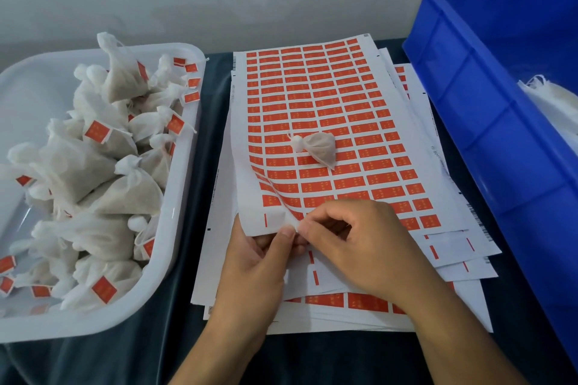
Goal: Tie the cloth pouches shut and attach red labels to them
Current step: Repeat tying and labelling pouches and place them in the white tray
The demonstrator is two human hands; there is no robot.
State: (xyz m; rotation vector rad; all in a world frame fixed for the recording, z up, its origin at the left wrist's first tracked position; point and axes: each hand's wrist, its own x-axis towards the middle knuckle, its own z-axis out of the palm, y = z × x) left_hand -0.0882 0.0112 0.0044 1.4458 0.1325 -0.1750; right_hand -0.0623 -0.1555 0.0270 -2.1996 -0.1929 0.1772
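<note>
A pale wall backs a surface [215, 109] draped in dark cloth. Both hands meet at the near corner of the top label sheet [328, 122]: the left hand [259, 262] lifts and pinches the curled corner, probably steadying it, while the right hand [353, 244] pinches at the edge, seemingly peeling a label; the label itself is hidden. Beyond the hands a tied pouch [316, 148] lies on the sheet, awaiting one. Left of them, a white tray [184, 184] holds labelled pouches; right, a blue crate [488, 122] is cut off.

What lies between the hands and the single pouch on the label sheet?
Head view: only rows of red labels on the top label sheet lie between both hands and the pouch.
</note>
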